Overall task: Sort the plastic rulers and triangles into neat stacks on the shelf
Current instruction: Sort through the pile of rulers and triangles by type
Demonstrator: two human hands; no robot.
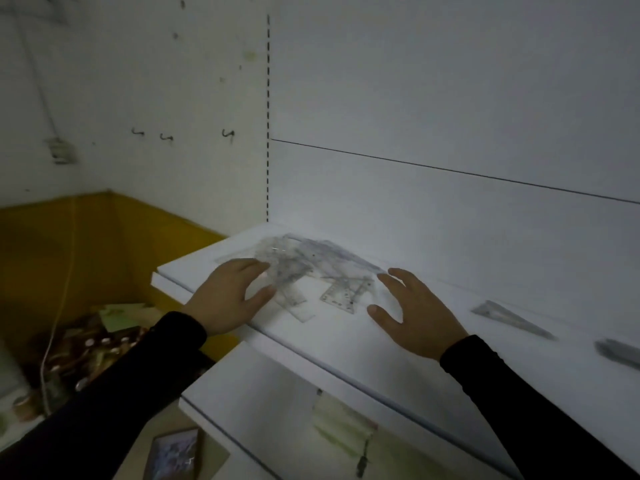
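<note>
A loose pile of clear plastic rulers and triangles (304, 265) lies jumbled on the white shelf (346, 334), near its left end. My left hand (228, 296) hovers or rests at the pile's left edge, fingers spread and relaxed, thumb near a clear ruler (294, 303). On the pile's right side is my right hand (412, 310), also spread, holding nothing. One clear triangle (341, 294) lies between the hands. Further right on the shelf lie a grey triangle stack (509, 318) and a ruler stack (620, 351).
A lower white shelf (263, 400) sits below with papers on it. To the left is a yellow-walled bin (104, 237) with cluttered items (86, 348) and a white cord. The white back panel rises behind the shelf.
</note>
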